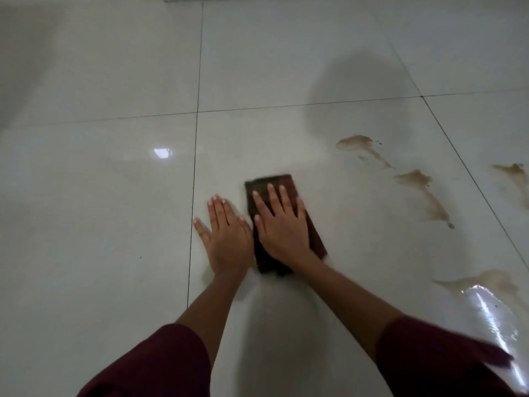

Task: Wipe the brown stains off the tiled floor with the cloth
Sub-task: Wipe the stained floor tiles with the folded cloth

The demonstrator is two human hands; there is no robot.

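On the floor, near its middle: a dark cloth [282, 222] lies folded into a long rectangle, flat on the pale glossy tiled floor [100, 196], its far end a little left of its near end.
Right hand: the right hand [282, 224] lies palm down on the cloth with straight, spread fingers pressing it onto the tile; nothing is curled round or pinched. The far end of the cloth shows beyond the fingertips, and a strip of it shows on the right side of the hand.
Left hand: the left hand [224, 236] lies flat on the bare tile just beside the cloth's left edge, fingers straight and close together, thumb spread out to the left. Whether its side touches the cloth cannot be told.
Brown stains: several brown stains [423, 193] streak the floor to the right of the cloth, well apart from it. One lies farther off [363, 149], one sits towards the right edge [515, 176], and one lies nearer the person at the lower right [486, 282] beside a bright wet-looking glare.
Tile under the cloth: no brown marks show right around the cloth, though that area is slightly blurred.
Grout lines: a dark grout line [193, 196] runs just left of the left hand; another crosses the floor beyond both hands.
Sleeves: dark maroon sleeves [160, 365] cover both upper forearms; the wrists are bare.
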